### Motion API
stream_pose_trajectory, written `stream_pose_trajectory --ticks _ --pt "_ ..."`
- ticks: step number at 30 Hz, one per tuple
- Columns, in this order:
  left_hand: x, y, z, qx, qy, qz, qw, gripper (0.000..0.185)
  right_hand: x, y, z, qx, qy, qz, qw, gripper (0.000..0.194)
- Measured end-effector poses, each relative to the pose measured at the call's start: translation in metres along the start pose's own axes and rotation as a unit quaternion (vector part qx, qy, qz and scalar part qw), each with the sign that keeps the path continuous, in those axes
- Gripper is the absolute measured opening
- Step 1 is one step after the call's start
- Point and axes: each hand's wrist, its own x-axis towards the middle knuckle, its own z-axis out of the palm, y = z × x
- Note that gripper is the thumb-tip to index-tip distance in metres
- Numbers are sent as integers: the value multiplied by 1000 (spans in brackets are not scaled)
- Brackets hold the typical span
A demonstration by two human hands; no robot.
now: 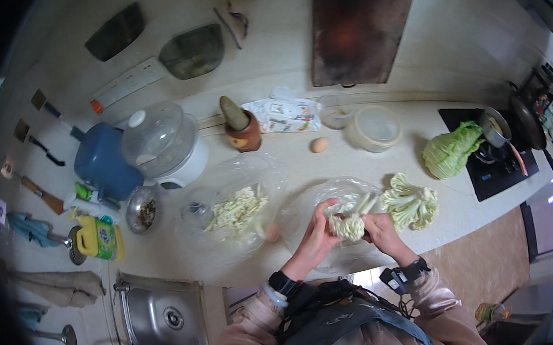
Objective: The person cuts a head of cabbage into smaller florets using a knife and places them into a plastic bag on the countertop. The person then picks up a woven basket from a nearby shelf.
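Observation:
Between my two hands is a piece of cauliflower (347,227), its pale stalks pointing up and to the right. My left hand (318,239) grips it from the left with the thumb raised. My right hand (386,236) closes on its right side; something dark shows by those fingers, too small to identify. Below the hands a clear plastic bag (297,212) lies spread on the counter. A larger cauliflower section (410,202) rests just right of my right hand. To the left, cut cauliflower florets (238,210) are heaped on another clear plastic bag (268,166).
An egg (319,144), a lidded round container (377,128) and a wooden mortar (243,134) stand behind. A leafy green cabbage (451,150) lies beside the black cooktop (497,184), which holds a saucepan (496,128). A food steamer (168,148) stands left, above the steel sink (164,331).

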Motion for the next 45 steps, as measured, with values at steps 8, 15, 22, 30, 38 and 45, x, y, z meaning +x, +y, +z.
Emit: stream_pose_trajectory --ticks 8,15,22,30,38,45 --pt "-2 -4 -17 18 107 -144 984 45 -7 -8 6 -94 -36 -64 993 36" --pt "-5 -1 -21 35 110 -124 986 39 -11 -6 3 -70 -58 -103 991 31" --pt "-5 19 -31 -101 23 -104 989 30 -14 -11 -18 -23 29 -47 998 34" --pt "-7 13 -20 -207 -41 -108 972 36 11 -32 -3 -152 21 -55 987 45" --pt "-28 57 -28 -57 98 -15 993 14 22 -49 -4 -232 127 -65 962 45" --pt "-74 168 -79 383 303 200 849 16 0 1 -40 -157 115 66 979 33"
